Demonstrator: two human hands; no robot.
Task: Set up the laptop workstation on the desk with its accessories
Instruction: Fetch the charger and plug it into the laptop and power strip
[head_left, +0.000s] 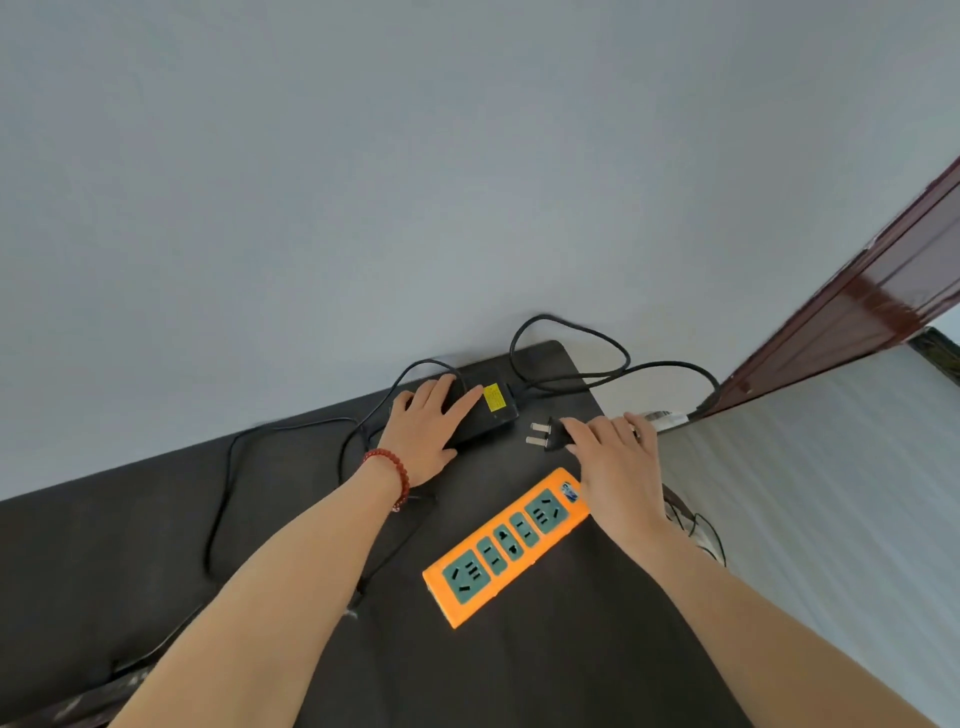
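Plug (551, 435), pinched by the right hand (615, 462) at centre frame, should meet the orange power strip (511, 545) squarely while the left hand (426, 431), fingers flat, steadies the charger (488, 415).

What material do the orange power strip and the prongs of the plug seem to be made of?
Power strip: apparently moulded plastic, an orange casing with teal socket faces and a slight sheen. Plug prongs: probably bare metal, pale and silvery, though blurred. The right hand holds the black plug body.
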